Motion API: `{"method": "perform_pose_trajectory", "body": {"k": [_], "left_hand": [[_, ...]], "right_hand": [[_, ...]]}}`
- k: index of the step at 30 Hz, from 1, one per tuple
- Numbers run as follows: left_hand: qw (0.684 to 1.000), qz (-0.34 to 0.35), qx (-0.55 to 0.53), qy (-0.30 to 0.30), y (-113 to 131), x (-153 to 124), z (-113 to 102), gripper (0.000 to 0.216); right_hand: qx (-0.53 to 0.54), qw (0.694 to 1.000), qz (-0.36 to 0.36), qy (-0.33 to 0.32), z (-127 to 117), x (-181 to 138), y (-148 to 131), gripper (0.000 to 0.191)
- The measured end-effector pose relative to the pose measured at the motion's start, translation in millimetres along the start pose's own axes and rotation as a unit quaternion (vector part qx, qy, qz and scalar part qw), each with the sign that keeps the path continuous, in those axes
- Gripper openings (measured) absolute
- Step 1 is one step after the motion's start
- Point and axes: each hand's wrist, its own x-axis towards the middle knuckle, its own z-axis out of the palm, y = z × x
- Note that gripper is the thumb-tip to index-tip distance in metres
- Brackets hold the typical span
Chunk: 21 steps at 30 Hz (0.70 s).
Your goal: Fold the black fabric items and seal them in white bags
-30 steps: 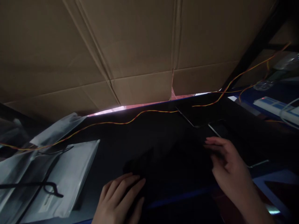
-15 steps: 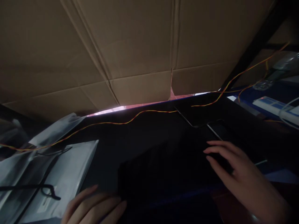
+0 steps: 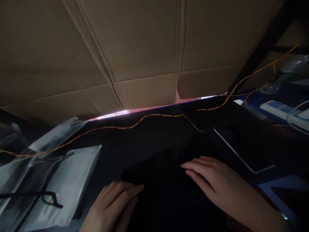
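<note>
- The person's left hand (image 3: pixel 109 204) has loosely curved fingers; whether it grips anything cannot be told.
- The right hand (image 3: pixel 209 178) is bent, its grip equally unclear in the dark.
- A translucent pouch (image 3: pixel 72 180) lies left of the left hand.
- A silver-edged phone (image 3: pixel 243 149) lies flat, just right of the right hand.
- Beyond, a twisted wire (image 3: pixel 159 114) crosses before cardboard (image 3: pixel 145 48).

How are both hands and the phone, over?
Left hand beside plastic bag; right hand beside phone. Grips too dark to tell. Phone flat, uncovered. Wire beyond both hands, clear of them.
</note>
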Motion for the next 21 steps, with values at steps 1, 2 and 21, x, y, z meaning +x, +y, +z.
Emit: {"method": "perform_pose_trajectory", "body": {"k": [1,2,21], "left_hand": [[1.000,0.011,0.022,-0.008,-1,4,1,0.026],[0.999,0.015,0.050,-0.016,-2,6,2,0.027],[0.979,-0.065,0.195,-0.002,-47,12,0,0.041]], "right_hand": [[0.010,1.000,0.001,-0.013,-2,-4,2,0.029],[0.026,0.999,0.008,-0.023,-4,-9,4,0.025],[0.052,0.992,0.097,-0.059,11,35,-4,0.048]]}}
